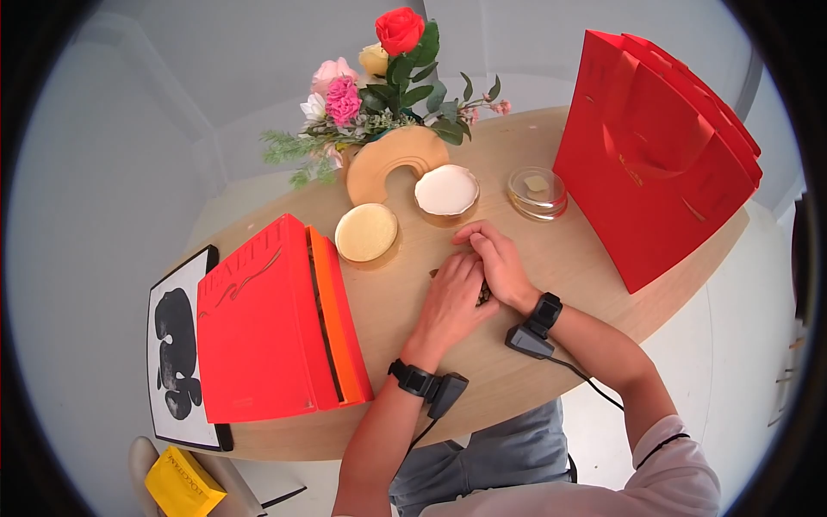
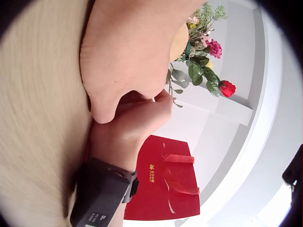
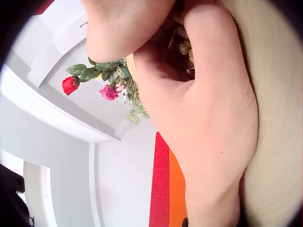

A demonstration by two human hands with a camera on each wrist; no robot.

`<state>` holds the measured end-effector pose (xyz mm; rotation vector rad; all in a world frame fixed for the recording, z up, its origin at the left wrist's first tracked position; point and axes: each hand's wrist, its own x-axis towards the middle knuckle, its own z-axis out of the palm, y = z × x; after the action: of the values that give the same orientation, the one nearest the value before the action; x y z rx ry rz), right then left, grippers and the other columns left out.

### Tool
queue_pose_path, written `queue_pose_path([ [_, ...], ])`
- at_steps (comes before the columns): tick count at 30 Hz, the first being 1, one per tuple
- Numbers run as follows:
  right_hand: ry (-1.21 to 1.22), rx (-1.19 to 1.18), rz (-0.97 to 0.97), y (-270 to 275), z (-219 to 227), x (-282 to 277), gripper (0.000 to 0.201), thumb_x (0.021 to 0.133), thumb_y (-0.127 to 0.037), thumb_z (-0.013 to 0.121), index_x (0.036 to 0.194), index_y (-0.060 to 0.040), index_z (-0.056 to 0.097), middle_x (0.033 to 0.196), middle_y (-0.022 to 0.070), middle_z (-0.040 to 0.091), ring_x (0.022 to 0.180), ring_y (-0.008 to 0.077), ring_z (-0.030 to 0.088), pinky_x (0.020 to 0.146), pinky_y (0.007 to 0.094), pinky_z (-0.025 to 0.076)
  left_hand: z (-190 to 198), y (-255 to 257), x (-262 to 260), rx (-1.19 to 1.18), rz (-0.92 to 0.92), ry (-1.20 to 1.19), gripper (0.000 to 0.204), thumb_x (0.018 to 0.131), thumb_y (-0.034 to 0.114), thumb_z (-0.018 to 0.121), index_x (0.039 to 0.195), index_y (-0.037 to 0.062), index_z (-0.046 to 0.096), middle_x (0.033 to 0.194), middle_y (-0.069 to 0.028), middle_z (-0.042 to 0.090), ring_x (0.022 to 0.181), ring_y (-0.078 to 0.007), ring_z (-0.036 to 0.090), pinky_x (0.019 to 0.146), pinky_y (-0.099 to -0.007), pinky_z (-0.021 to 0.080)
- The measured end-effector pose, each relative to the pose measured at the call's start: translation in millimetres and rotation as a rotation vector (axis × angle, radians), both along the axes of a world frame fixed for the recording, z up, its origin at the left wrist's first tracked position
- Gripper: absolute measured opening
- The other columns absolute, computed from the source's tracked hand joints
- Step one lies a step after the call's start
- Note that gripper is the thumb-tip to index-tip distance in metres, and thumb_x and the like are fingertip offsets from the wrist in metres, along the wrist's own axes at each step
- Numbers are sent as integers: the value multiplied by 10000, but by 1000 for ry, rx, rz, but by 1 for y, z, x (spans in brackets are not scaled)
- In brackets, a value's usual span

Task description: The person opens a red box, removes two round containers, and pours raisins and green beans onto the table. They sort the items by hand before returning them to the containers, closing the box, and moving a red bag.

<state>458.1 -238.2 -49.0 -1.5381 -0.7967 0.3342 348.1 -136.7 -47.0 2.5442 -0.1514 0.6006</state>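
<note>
Left hand: the left hand [image 1: 450,303] is laid palm down on the pale wooden oval table [image 1: 534,258], its fingers curved over a small heap of brownish dried pieces [image 1: 484,293]; whether the pieces are pinched or only covered cannot be told.
Right hand: the right hand [image 1: 498,263] is cupped against the left from the far side, fingers bent round the same heap, so that the two hands are touching over it.
Heap: only a sliver of it is seen between the hands from the head view; in the right wrist view, light knobbly bits [image 3: 183,46] are seen under the curled fingers.
Handling: the pieces are judged loose, light, dry and probably brittle; they would scatter if pushed and crumble if squeezed, so they are best gathered from both sides and scooped with cupped palms.
Red box: a flat red and orange lidded box [image 1: 267,323] is lying to the left of the hands, well apart from them.
Print: a black-and-white framed picture [image 1: 177,353] is partly covered by the box.
Round lids: a round tan lid [image 1: 366,233] and a round white-topped dish [image 1: 446,191] are set just beyond the hands.
Glass jar: a low clear glass jar [image 1: 536,191] stands to their right.
Bag: a red paper gift bag [image 1: 659,151] stands at the right end.
Flowers: a bouquet of red, pink and cream flowers [image 1: 379,77] in an arched tan vase [image 1: 392,159] is placed farthest off.
</note>
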Motion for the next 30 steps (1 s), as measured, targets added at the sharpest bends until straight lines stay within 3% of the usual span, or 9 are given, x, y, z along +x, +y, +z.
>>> queue_pose_path([
  [3,116,103,-11,2,-12,7,310,1070,-173,416,1185,24,626,1104,130,701,1090,214,655,1027,362,495,-1,1,0,19,-15,-9,553,789,161,788,1275,-16,591,1256,-182,620,1227,-364,556,1054,-468,472],
  [5,69,123,-63,0,-14,12,310,1070,-218,461,1162,10,649,1079,133,743,1020,213,680,933,353,516,-3,1,0,44,-17,-18,530,796,157,785,1263,-11,598,1245,-171,625,1220,-354,558,1045,-457,477],
  [8,47,110,-71,-4,-17,21,310,1070,-224,466,1174,8,643,1093,132,743,1031,220,684,932,355,515,0,0,-2,7,-39,-11,547,808,213,795,1281,10,608,1284,-151,616,1275,-335,533,1128,-514,422],
  [13,51,66,-44,-9,-10,22,312,1075,-228,461,1229,2,605,1118,132,735,1072,230,677,953,362,508,3,-11,-10,132,345,-15,731,758,409,838,1358,65,604,1402,-151,547,1374,-376,453,1212,-711,211],
  [17,73,0,54,-12,4,13,334,1079,-234,446,1312,-12,534,1248,151,684,1187,242,630,1028,377,480,4,-11,-9,146,324,63,854,763,412,841,1460,35,524,1468,-181,507,1417,-409,420,1231,-662,233],
  [22,261,130,177,0,-16,16,384,1065,-238,445,1386,-30,468,1372,153,593,1317,223,533,1179,380,377,1,-7,-2,-5,188,5,794,807,342,839,1446,-6,521,1464,-204,504,1395,-406,451,1192,-513,379],
  [24,366,210,204,4,-19,19,391,1059,-235,453,1395,-36,453,1388,157,575,1340,227,516,1197,383,361,2,-7,-3,-23,172,3,753,820,316,833,1428,-13,536,1459,-207,507,1385,-405,462,1175,-496,402],
  [26,668,409,192,6,-18,21,383,1049,-233,471,1381,-42,454,1382,163,568,1354,247,509,1212,396,359,1,-6,-3,-41,158,0,711,833,291,827,1409,-21,550,1454,-211,511,1376,-403,474,1159,-479,426],
  [30,697,410,148,1,-16,24,376,1053,-239,488,1361,-25,453,1351,140,562,1332,238,504,1207,394,368,-4,-5,-2,14,140,-44,591,868,254,796,1349,-26,596,1424,-210,538,1354,-404,493,1147,-489,434],
])
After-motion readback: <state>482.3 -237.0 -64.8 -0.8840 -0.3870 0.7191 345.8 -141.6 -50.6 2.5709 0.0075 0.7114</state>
